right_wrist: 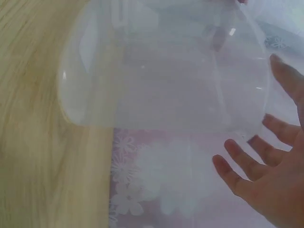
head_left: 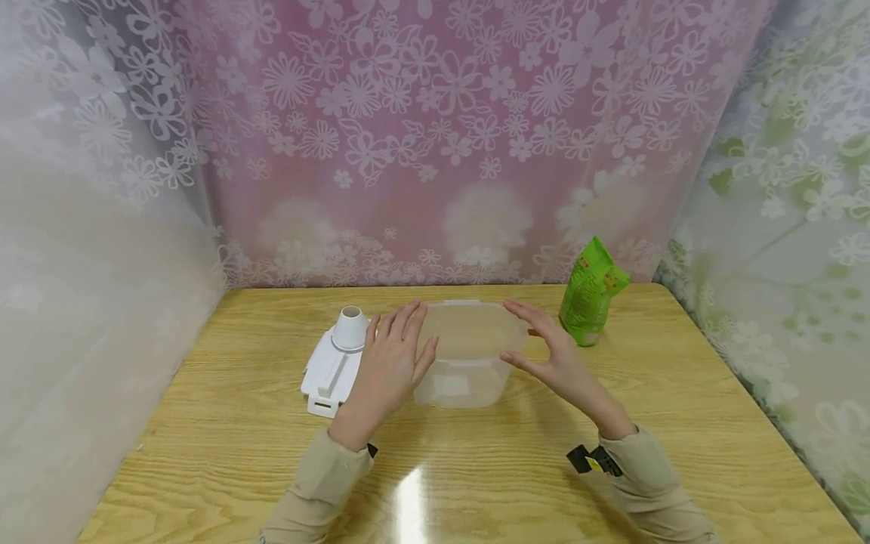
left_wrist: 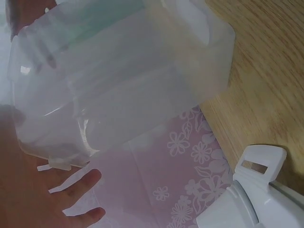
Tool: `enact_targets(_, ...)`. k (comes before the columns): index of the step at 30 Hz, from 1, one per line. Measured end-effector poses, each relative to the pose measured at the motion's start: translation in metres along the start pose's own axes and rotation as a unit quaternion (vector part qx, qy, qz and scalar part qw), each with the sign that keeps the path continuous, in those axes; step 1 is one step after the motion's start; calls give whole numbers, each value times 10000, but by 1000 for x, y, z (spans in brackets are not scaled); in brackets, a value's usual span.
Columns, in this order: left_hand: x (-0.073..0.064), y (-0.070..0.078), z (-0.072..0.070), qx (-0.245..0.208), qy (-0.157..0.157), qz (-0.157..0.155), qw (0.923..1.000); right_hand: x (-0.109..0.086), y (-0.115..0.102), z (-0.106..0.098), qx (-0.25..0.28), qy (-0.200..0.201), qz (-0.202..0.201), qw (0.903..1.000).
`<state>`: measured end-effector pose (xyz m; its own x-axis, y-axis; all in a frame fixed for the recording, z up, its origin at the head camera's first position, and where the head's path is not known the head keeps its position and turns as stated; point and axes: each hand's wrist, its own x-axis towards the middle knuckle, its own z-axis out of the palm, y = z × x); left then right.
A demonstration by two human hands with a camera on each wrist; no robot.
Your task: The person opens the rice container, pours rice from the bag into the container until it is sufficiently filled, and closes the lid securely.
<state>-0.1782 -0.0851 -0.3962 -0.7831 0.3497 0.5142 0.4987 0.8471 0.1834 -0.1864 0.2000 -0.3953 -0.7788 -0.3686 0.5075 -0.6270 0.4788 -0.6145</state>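
Observation:
A translucent plastic container (head_left: 469, 381) stands upright on the table. My left hand (head_left: 389, 364) is at its left side, fingers extended over the rim edge and thumb on the near side. My right hand (head_left: 559, 364) is at the right side, with its fingers and thumb spread near the upper rim. In the right wrist view the right fingers (right_wrist: 242, 159) look loosely extended, and whether they press the wall cannot be told. Left of the container lies a white plastic lid (head_left: 322, 404) with a cone-shaped spout (head_left: 350, 330), partly hidden behind my left hand.
A green printed bag (head_left: 587, 295) stands upright at the back right of the wooden table (head_left: 489, 483). Floral curtains hang behind the table and on both sides.

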Motion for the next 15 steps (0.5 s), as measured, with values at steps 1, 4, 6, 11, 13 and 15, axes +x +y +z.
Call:
enact_targets(1, 0, 0, 0, -26, 7, 11, 10000, 0, -1, -3, -59, 150, -128, 9998)
enact_targets(4, 0, 1, 0, -90, 17, 41, 9999, -1, -3, -17, -181, 682, -453, 9965)
enact_targets(6, 0, 1, 0, -123, 22, 52, 9999, -2, -2, -28, -242, 1063, -498, 9928)
enact_targets(11, -1, 0, 0, -192, 32, 69, 9998, -11, 12, -51, -484, 2145, -118, 9755)
enact_targets(13, -1, -1, 0, -218, 4, 51, 9997, -16, 21, -57, -565, 2597, 298, 9636)
enact_targets(15, -1, -1, 0, -246, -22, 30, 9997, -20, 29, -61, -630, 2895, 875, 9511)
